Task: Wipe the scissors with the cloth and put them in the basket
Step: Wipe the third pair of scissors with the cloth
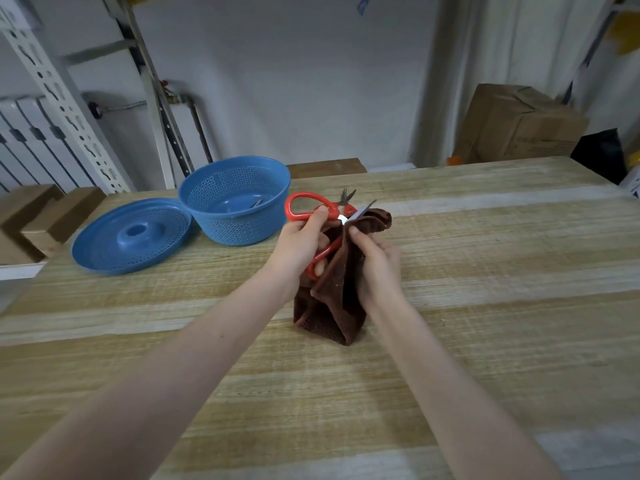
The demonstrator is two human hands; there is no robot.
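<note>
My left hand [300, 244] grips red-handled scissors [304, 206] by the handles, held above the wooden table. A brown cloth [337, 296] is wrapped around the blades, and my right hand [375, 263] pinches it against them. Only a blade tip pokes out of the cloth's top fold. The cloth's lower end hangs down to the table. The blue perforated basket [235, 199] stands just left of the scissors, with something small and metallic lying inside it. Behind the cloth's top, a second pair of scissor tips [347, 196] shows.
A blue perforated lid [133, 235] lies upside down left of the basket. The wooden table [485, 271] stretches wide to the right and front. Cardboard boxes [516, 124] stand behind the table's far right edge, and a metal rack [59, 98] at the left.
</note>
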